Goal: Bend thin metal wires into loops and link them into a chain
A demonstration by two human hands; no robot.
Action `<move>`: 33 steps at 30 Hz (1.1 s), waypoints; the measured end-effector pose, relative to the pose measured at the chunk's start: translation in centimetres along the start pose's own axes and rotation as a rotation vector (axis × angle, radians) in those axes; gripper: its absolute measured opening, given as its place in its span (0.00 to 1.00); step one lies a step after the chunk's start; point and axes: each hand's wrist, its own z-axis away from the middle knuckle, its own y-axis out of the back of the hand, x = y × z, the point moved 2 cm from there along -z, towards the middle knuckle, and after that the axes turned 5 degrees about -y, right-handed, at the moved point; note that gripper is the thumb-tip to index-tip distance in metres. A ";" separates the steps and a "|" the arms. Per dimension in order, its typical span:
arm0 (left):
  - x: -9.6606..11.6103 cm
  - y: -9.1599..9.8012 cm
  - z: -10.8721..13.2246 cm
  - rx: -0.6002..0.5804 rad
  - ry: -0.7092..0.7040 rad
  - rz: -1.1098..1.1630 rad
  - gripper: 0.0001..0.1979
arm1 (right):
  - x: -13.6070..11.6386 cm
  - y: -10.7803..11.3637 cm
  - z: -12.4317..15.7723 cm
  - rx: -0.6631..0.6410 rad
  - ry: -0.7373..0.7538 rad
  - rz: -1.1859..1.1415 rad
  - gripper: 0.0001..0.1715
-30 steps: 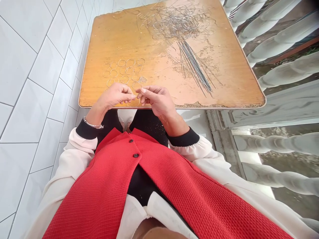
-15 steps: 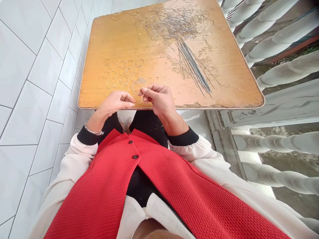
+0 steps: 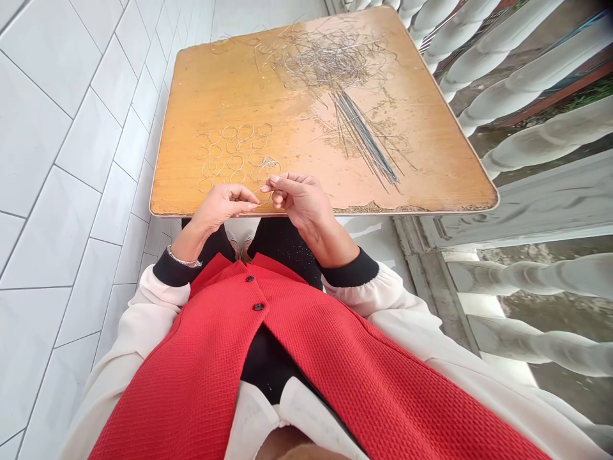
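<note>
My left hand is closed in a pinch on a thin wire near the table's front edge. Just right of it, my right hand pinches the same thin wire, which bends in a loop between the fingertips; its exact shape is hard to make out. Beyond my hands, several thin wire rings lie in loose rows on the table. A small heap of short wire pieces sits just past my right fingertips.
A bundle of straight grey wires lies on the right half of the table, with a tangled pile of curly wire behind it. A white tiled wall runs along the left. White balusters stand along the right.
My view has shifted slightly, so the table sits a little lower and further left. My fingertips have shifted slightly on the wire; both hands stay pinched.
</note>
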 end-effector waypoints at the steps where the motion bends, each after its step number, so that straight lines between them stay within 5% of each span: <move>1: 0.0 0.1 0.0 -0.002 0.010 -0.005 0.04 | 0.0 0.0 0.0 0.009 0.016 0.010 0.18; 6: 0.8 -0.1 0.2 0.034 0.057 -0.053 0.10 | -0.4 -0.2 0.3 0.070 0.129 0.123 0.18; 10: 1.2 -0.8 -0.1 0.166 -0.008 -0.029 0.03 | -0.4 -0.4 0.3 0.077 0.159 0.157 0.19; 13: 1.2 -1.1 -0.4 0.242 -0.023 -0.041 0.07 | -0.3 -0.2 0.2 0.047 0.139 0.172 0.19; 33: 1.1 -2.3 -0.1 0.302 -0.036 0.026 0.07 | -3.4 1.1 -2.3 0.034 0.476 0.686 0.07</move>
